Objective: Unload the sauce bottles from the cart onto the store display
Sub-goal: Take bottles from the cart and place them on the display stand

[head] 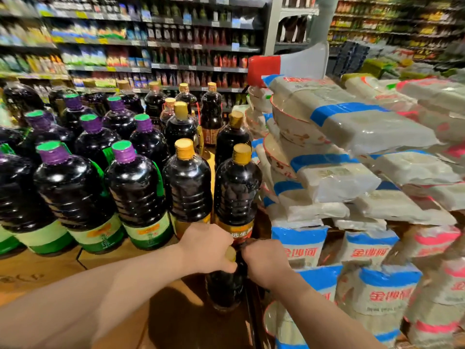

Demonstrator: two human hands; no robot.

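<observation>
A dark sauce bottle (224,289) with a yellow cap stands upright at the front edge of the wooden display (37,270). My left hand (207,248) grips its neck, just over the cap. My right hand (264,263) holds the bottle's shoulder from the right side. Right behind it stand two rows of yellow-capped dark sauce bottles (187,182). Left of those, several purple-capped dark bottles (137,195) with green labels fill the display. The cart is out of view.
Stacked white bags with blue and pink bands (352,172), and bowls (289,124) among them, press close on the right. Store shelves (151,44) full of bottles run along the back. A bare strip of wooden display lies in front of the purple-capped bottles.
</observation>
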